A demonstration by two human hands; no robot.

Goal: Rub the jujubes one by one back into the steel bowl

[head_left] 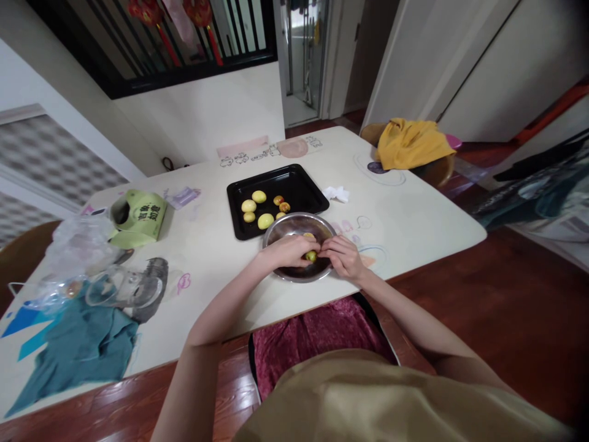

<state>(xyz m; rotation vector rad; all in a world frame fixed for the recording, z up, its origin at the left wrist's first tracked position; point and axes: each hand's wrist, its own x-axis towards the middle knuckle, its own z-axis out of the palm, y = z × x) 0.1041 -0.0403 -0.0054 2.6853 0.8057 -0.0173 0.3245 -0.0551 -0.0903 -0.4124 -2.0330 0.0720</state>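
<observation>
My left hand [294,249] is over a steel bowl [275,231], its fingers closed around a small yellow-green fruit [311,256]. From the right, my right hand [343,256] reaches across the bowl's rim with fingertips pinched against the same fruit. Another yellowish piece [309,236] shows just behind my left fingers. The inside of the bowl is partly hidden by both hands. Touching the bowl's far side is a black baking tray [301,184], which carries several pale yellow round fruits [265,221] and smaller reddish-brown ones [284,207].
A crumpled white tissue [337,194] lies right of the tray. On the table's left are a green carton [140,216], clear plastic bags [78,242], a clear plastic cup [117,288] and a teal cloth [87,344]. A yellow cloth [411,144] drapes a chair at the far right.
</observation>
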